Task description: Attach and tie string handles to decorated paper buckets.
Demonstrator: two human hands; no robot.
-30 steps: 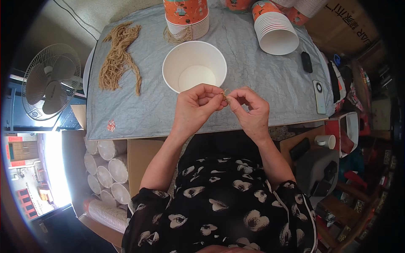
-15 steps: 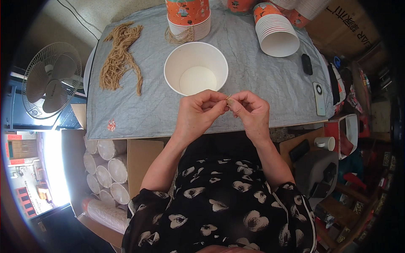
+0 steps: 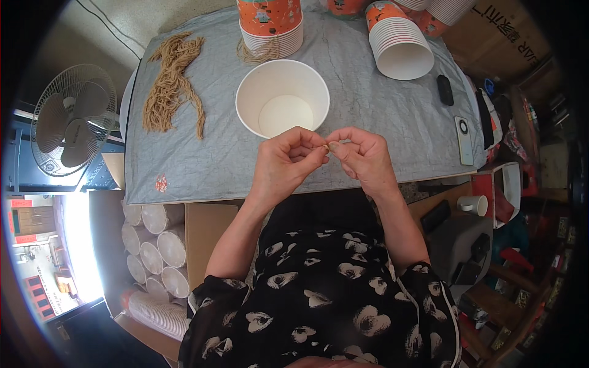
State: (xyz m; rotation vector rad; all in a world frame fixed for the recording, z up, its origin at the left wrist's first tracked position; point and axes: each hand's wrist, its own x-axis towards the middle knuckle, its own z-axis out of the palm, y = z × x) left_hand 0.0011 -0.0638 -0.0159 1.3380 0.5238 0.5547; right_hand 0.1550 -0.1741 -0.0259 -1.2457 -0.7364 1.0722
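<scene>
Pinching twine (mostly hidden), left hand beside right hand.

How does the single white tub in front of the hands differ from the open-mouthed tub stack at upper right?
The single white tub stands upright; the tub stack lies on its side. The tub is alone, while the stack nests several together. The tub shows only white; the stack also shows orange print outside. Both have round mouths and white interiors.
</scene>
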